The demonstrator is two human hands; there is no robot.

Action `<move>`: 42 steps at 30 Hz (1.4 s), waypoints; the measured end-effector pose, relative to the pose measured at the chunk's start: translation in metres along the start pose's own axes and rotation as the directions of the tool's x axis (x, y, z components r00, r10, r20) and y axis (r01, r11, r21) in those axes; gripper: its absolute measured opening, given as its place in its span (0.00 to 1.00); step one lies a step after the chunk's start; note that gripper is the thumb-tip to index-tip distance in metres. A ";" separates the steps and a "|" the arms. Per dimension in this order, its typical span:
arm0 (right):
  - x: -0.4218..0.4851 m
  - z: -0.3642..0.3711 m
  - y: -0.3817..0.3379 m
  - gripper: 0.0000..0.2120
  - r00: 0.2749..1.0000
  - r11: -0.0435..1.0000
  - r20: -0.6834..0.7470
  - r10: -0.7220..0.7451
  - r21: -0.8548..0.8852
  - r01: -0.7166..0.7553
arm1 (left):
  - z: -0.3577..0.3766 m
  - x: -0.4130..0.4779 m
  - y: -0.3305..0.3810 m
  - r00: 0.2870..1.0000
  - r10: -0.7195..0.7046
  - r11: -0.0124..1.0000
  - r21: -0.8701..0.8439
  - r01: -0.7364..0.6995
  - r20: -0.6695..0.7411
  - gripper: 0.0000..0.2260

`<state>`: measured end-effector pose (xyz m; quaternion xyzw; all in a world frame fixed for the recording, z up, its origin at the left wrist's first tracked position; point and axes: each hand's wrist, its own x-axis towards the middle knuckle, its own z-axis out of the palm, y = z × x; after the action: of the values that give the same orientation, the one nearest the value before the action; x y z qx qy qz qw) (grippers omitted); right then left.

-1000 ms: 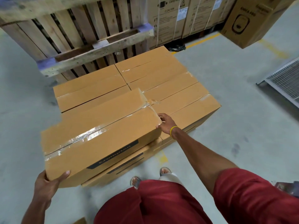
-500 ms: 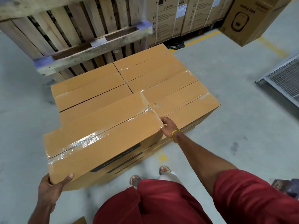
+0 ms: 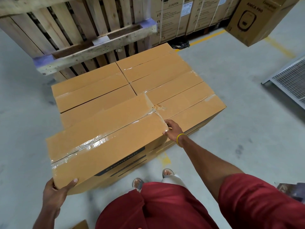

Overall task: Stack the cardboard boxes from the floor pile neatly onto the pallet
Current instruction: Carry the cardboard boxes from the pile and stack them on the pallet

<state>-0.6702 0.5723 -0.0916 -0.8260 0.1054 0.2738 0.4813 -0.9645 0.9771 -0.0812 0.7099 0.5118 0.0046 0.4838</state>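
Note:
I hold a long taped cardboard box (image 3: pixel 105 142) by both ends, at the front left of a flat layer of stacked boxes (image 3: pixel 158 80). My left hand (image 3: pixel 57 190) grips its near left corner, thumb on the front face. My right hand (image 3: pixel 173 129), with a yellow band on the wrist, grips the right end. The box lies slightly above and partly over the layer, its left end overhanging. A black printed label shows on its front side. The pallet under the stack is hidden by the boxes.
Upright wooden pallets (image 3: pixel 74 30) lean just behind the stack. Strapped printed cartons (image 3: pixel 181 19) and a tilted carton (image 3: pixel 252 20) stand at the back right. A wire mesh cage panel (image 3: pixel 290 80) is on the right. My sandalled feet (image 3: pixel 153 177) stand on the concrete floor by the stack's front.
The held box has come down and moved forward onto the stack, closing the gap over the lower box. Both hands kept their grip on its ends.

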 end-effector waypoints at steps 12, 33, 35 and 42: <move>-0.009 0.003 0.002 0.27 0.999 0.999 -0.027 0.018 -0.034 -0.019 | 0.006 -0.001 -0.006 1.000 -0.012 1.000 0.012 0.013 -0.004 0.28; -0.021 0.018 -0.010 0.26 0.982 0.976 -0.165 0.089 -0.184 -0.119 | 0.004 -0.013 -0.015 0.979 -0.190 0.962 -0.210 0.172 -0.068 0.28; -0.024 0.019 -0.010 0.28 0.985 0.975 -0.154 0.082 -0.190 -0.111 | 0.004 -0.014 -0.016 0.980 -0.181 0.966 -0.204 0.162 -0.082 0.29; -0.030 0.016 -0.011 0.27 0.991 0.972 -0.117 0.064 -0.218 -0.089 | 0.006 -0.013 -0.025 0.977 -0.167 0.974 -0.179 0.142 -0.131 0.30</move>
<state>-0.6958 0.5890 -0.0728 -0.8839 0.1321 0.2566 0.3680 -0.9854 0.9639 -0.0954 0.6221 0.5972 0.0621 0.5025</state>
